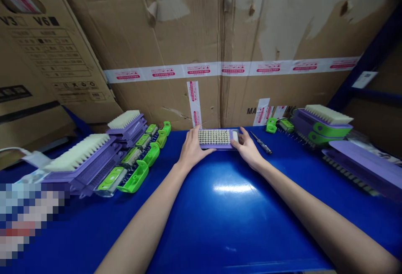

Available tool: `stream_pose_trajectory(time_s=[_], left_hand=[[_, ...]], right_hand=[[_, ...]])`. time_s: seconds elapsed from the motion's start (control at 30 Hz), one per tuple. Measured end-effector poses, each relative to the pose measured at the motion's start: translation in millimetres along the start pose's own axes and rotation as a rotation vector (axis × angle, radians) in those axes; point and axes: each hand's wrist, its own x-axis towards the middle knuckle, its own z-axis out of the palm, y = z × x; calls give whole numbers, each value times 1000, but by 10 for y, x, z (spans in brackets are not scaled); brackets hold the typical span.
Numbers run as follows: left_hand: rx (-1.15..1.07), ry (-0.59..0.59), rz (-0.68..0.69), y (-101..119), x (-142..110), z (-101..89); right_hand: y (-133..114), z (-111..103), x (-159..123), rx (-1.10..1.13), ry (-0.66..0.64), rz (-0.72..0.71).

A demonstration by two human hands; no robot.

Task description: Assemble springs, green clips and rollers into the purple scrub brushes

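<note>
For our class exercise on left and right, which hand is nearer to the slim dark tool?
Right. The right hand is just left of the slim dark tool, at the right end of the bristled piece; the left hand is farther off, at its left end.

The left carton (73, 39) reads "V3" and "V6"; the back cardboard (188, 27) shows "MA" beside white tape (262, 105).

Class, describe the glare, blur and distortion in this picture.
Head view: white glare on the blue tabletop; head view: purple cover at right looks blurred, bristled piece clearer; head view: forearms look stretched towards the lower corners; head view: coarse pixel blocks mask the lower left.
</note>
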Motion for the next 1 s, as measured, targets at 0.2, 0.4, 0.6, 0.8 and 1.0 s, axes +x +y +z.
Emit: stream_pose_trajectory(time_s=[0.2, 0.4, 0.6, 0.8, 1.0], left_hand=[[-35, -14, -61, -50, -5, 36], [-36, -17, -84, -69, -14, 44], [-37, -52, -114, -61, -10, 39], [-35, -67, -123, -65, -10, 40], [-29, -75, -137, -63, -12, 42]], right_hand=[[89, -5, 36, -99, 11, -35], [134, -25, 53, -204, 19, -57], [134, -43, 51, -264, 16, -51], [165, -63, 66, -258, 20, -39], [181, -73, 79, -248, 11, -63]])
